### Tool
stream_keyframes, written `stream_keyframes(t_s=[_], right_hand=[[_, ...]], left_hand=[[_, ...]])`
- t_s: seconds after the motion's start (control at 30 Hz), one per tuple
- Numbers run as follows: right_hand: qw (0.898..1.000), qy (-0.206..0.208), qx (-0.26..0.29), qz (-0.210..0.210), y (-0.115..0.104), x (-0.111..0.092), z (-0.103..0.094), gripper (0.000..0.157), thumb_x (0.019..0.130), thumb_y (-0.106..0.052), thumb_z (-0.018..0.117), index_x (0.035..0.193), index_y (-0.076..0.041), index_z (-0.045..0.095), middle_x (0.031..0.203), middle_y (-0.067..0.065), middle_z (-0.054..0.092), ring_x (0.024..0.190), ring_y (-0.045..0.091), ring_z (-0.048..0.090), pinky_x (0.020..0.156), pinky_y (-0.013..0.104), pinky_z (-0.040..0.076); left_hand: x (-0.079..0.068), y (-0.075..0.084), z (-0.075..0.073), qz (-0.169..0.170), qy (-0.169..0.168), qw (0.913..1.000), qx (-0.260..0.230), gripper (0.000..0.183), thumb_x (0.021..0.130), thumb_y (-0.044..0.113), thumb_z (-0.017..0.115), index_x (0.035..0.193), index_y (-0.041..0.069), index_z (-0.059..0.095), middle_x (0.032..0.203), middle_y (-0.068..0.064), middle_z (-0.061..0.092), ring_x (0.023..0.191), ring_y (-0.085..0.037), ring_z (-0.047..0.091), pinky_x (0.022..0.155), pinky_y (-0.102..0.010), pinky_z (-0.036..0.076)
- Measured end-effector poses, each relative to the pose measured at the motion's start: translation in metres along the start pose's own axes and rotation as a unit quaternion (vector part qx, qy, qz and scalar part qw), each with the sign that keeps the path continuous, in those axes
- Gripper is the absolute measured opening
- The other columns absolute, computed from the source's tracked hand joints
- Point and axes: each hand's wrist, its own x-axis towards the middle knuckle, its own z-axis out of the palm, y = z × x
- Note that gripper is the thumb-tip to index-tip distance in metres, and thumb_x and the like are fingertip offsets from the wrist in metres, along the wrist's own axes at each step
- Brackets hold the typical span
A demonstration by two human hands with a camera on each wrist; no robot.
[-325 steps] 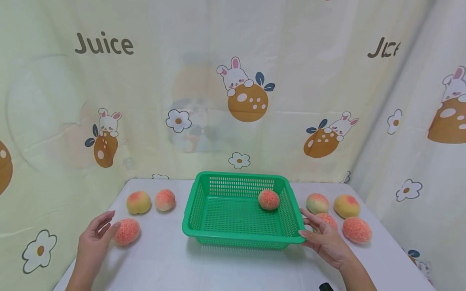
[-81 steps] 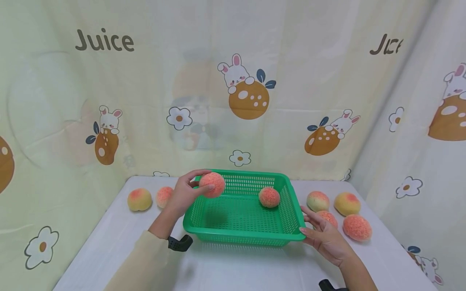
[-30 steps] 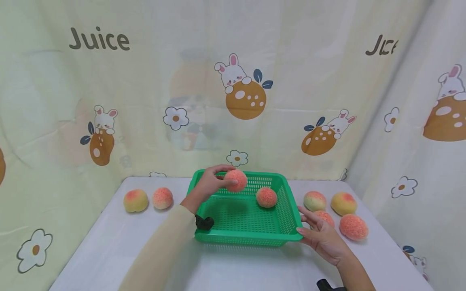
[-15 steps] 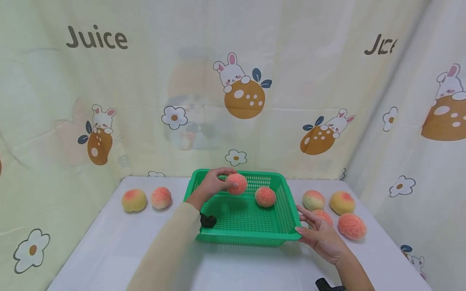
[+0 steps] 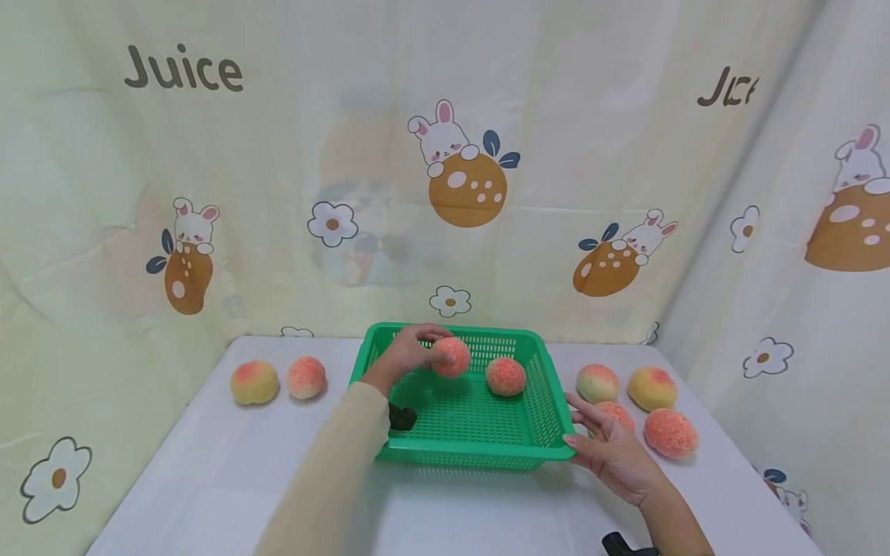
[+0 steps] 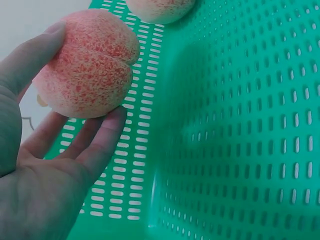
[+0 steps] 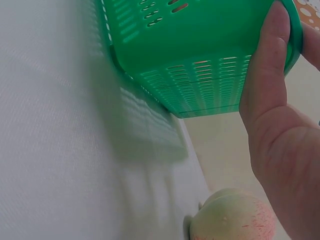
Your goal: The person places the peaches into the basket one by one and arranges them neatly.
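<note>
A pink-red speckled peach point(image 5: 452, 357) is held between the thumb and fingers of my left hand point(image 5: 409, 355), above the floor of the green plastic basket point(image 5: 459, 453). In the left wrist view the held peach point(image 6: 87, 65) shows its crease, and the thumb lies across its near side. Another speckled peach point(image 5: 506, 377) rests inside the basket toward the right. My right hand point(image 5: 619, 459) pinches the basket's right rim near the front corner. The right wrist view shows the right thumb point(image 7: 272, 60) on the rim, with the other fingers mostly cut off.
On the white table point(image 5: 473, 510), a yellow peach point(image 5: 254, 382) and a speckled peach point(image 5: 306, 378) lie left of the basket. To the right sit a pale peach point(image 5: 598, 383), a yellow peach point(image 5: 652, 388) and speckled peaches point(image 5: 670, 433). A printed curtain point(image 5: 375, 154) hangs behind.
My left hand has picked up the speckled peach from the table's left and carried it right, over the basket. Lately the peach has sunk slightly. The right hand stays on the rim.
</note>
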Motion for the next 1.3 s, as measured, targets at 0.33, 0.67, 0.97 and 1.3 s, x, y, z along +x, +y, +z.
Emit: stream_keyframes(t_s=[0.33, 0.67, 0.97, 1.3], right_hand=[[1.000, 0.013, -0.005, 0.010, -0.001, -0.001, 0.002, 0.080, 0.100, 0.005, 0.056, 0.165, -0.009, 0.011, 0.122, -0.004, 0.057, 0.107, 0.010, 0.069, 0.096, 0.035, 0.059], [1.000, 0.007, -0.010, 0.004, -0.002, -0.001, 0.003, 0.080, 0.100, 0.005, 0.055, 0.165, -0.008, 0.009, 0.123, -0.003, 0.057, 0.108, 0.010, 0.069, 0.096, 0.035, 0.059], [1.000, 0.008, -0.011, 0.003, -0.001, -0.001, 0.002, 0.079, 0.101, 0.006, 0.053, 0.165, -0.008, 0.010, 0.123, -0.003, 0.057, 0.107, 0.010, 0.069, 0.096, 0.035, 0.059], [1.000, 0.003, -0.008, 0.003, -0.001, -0.001, 0.001, 0.079, 0.101, 0.006, 0.054, 0.165, -0.009, 0.010, 0.123, -0.002, 0.054, 0.107, 0.009, 0.069, 0.096, 0.034, 0.059]], left_hand=[[0.003, -0.002, 0.007, -0.029, 0.003, 0.9987, 0.042, 0.042, 0.085, 0.012, 0.083, 0.125, 0.018, 0.072, 0.130, -0.012, 0.063, 0.108, -0.028, 0.063, 0.085, -0.048, 0.062], [0.003, -0.004, 0.009, -0.050, 0.011, 0.9972, 0.056, 0.040, 0.086, 0.008, 0.082, 0.124, 0.013, 0.070, 0.128, -0.019, 0.063, 0.108, -0.031, 0.063, 0.086, -0.051, 0.061], [0.002, -0.004, 0.012, -0.067, 0.005, 0.9954, 0.067, 0.041, 0.083, 0.004, 0.082, 0.122, 0.013, 0.071, 0.129, -0.019, 0.063, 0.114, -0.035, 0.062, 0.088, -0.050, 0.061], [-0.002, -0.004, 0.013, -0.115, 0.009, 0.9922, 0.049, 0.045, 0.084, 0.003, 0.082, 0.126, 0.014, 0.070, 0.136, -0.017, 0.059, 0.110, -0.033, 0.064, 0.090, -0.051, 0.061]])
